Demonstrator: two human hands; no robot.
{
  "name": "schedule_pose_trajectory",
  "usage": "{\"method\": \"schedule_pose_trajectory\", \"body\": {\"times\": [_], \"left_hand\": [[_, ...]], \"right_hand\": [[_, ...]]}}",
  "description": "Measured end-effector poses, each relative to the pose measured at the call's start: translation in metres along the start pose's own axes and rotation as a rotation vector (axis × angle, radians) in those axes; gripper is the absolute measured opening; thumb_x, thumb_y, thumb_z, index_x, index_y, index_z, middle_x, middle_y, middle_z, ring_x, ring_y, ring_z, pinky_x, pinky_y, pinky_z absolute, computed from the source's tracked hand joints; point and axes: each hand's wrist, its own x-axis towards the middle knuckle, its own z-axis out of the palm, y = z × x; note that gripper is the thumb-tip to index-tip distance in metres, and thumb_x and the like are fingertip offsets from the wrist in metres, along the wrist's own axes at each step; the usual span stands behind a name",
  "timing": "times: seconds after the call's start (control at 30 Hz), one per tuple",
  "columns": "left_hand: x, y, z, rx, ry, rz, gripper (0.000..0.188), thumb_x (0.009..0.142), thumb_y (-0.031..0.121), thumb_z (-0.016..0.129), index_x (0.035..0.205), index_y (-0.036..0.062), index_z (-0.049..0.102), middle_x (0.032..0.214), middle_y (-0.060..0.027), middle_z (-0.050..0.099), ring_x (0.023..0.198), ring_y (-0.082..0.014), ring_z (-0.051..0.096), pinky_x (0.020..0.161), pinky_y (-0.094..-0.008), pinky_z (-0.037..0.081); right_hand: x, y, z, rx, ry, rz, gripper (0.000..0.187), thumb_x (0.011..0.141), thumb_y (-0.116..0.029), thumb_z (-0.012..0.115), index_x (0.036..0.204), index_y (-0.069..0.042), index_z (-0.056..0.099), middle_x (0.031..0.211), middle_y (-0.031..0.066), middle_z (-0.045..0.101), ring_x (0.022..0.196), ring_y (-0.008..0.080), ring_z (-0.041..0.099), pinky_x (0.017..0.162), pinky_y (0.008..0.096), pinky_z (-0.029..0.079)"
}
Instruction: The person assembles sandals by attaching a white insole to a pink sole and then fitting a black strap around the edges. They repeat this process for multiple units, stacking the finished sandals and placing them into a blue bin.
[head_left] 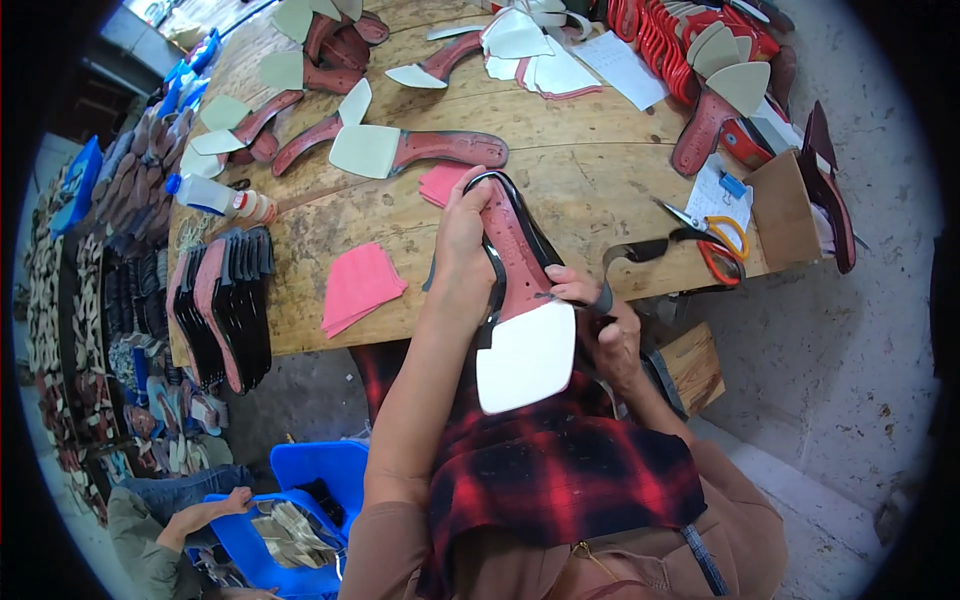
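Note:
A shoe insole (515, 250) with a dark red heel half and a white front half is held above my lap, heel end pointing away from me. My left hand (463, 240) wraps around its left side near the heel. A glossy black strip (532, 222) runs along the rim of the red half. My right hand (607, 325) pinches the strip at the insole's right edge, where red meets white. From there the strip's loose dark tail (645, 250) curls over the table edge. Fingertips of my right hand partly hide the strip.
The wooden table (580, 210) carries more insoles (440, 150), pink sheets (362, 285), a bottle (215, 195), and orange-handled scissors (725, 240) beside a cardboard box (785, 205). Black-edged insoles (225, 300) are stacked at the left edge. Another person's hand (238, 500) rests on a blue chair (320, 470).

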Motion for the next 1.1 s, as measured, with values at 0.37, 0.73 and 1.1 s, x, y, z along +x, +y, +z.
{"method": "schedule_pose_trajectory", "body": {"times": [0.37, 0.73, 1.1], "left_hand": [[-0.073, 0.017, 0.028, 1.324, -0.012, 0.872, 0.055, 0.086, 0.037, 0.072, 0.124, 0.0012, 0.055, 0.107, -0.0135, 0.058, 0.103, -0.0305, 0.059, 0.09, -0.0421, 0.048], [-0.085, 0.047, 0.041, 1.566, -0.897, 0.261, 0.072, 0.054, 0.039, 0.092, 0.107, -0.0009, 0.062, 0.092, -0.0174, 0.062, 0.092, -0.036, 0.063, 0.083, -0.04, 0.049], [-0.048, 0.05, 0.041, 1.53, -0.84, 0.433, 0.072, 0.056, 0.034, 0.092, 0.112, 0.0015, 0.062, 0.096, -0.0134, 0.065, 0.087, -0.0254, 0.063, 0.081, -0.0369, 0.049]], "right_hand": [[0.054, -0.033, -0.009, -0.047, 0.189, 0.075, 0.114, 0.065, -0.037, 0.085, 0.15, 0.004, 0.022, 0.146, 0.0162, 0.039, 0.13, 0.0238, 0.045, 0.108, 0.037, 0.037], [0.058, 0.008, -0.036, 0.271, 0.499, 0.38, 0.023, 0.098, -0.024, 0.059, 0.101, -0.003, 0.066, 0.086, 0.0053, 0.07, 0.056, 0.0043, 0.056, 0.045, 0.0165, 0.037], [0.137, -0.049, -0.073, -0.219, 0.168, 0.233, 0.028, 0.084, -0.026, 0.07, 0.066, -0.006, 0.064, 0.051, -0.0001, 0.055, 0.037, 0.0065, 0.044, 0.037, 0.0218, 0.03]]}}
